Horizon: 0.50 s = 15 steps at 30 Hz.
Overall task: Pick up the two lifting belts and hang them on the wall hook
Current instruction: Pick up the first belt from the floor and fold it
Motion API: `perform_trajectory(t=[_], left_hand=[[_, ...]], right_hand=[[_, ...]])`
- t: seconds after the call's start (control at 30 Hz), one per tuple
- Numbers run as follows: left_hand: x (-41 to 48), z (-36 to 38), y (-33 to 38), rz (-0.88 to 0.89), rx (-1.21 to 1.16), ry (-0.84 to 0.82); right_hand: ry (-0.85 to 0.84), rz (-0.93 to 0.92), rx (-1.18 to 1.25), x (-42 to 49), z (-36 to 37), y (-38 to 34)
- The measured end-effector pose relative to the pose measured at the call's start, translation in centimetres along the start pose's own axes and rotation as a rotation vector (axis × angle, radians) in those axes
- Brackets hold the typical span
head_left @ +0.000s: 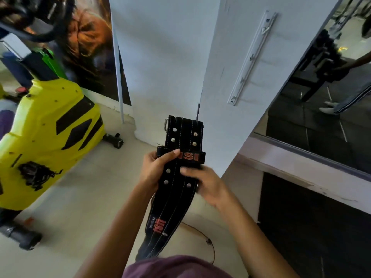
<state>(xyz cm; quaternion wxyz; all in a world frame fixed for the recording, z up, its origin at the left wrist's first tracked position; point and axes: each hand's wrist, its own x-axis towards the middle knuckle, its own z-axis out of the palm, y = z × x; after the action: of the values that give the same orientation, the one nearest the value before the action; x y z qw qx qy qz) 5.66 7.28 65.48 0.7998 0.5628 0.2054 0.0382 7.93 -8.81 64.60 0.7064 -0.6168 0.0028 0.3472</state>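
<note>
Both hands on the belts, hook rail up ahead on the wall.

The left hand (155,167) is clamped on the near edge of the black lifting belts (181,157), thumb across the loop with red lettering, and the right hand (202,184) pinches the opposite edge, fingers closed on the leather. The belts are off the floor, held at chest height in front of the white pillar. Whether it is one belt or two stacked, I cannot tell for sure. The long axis runs away from the person, buckle end (166,124) pointing up toward the wall, tail drooping down toward the body. Pick-up looks done; next, I'd say, comes lifting the buckle end up and right to the wall hook rail (253,57), which stands well apart.
</note>
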Motion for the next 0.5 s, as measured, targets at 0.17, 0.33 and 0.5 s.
perform_trajectory(t=[0.17, 0.33, 0.5], left_hand=[[0.1, -0.5, -0.1, -0.005, 0.012, -0.011], [-0.7, -0.6, -0.6, -0.026, 0.047, -0.077], [-1.5, 0.0, -0.5, -0.011, 0.056, -0.129]], right_hand=[[0.059, 0.065, -0.059, -2.6, 1.4, 4.4], [0.126, -0.094, 0.059, -0.7, 0.2, -0.5], [0.283, -0.162, 0.091, 1.6, -1.9, -6.2]])
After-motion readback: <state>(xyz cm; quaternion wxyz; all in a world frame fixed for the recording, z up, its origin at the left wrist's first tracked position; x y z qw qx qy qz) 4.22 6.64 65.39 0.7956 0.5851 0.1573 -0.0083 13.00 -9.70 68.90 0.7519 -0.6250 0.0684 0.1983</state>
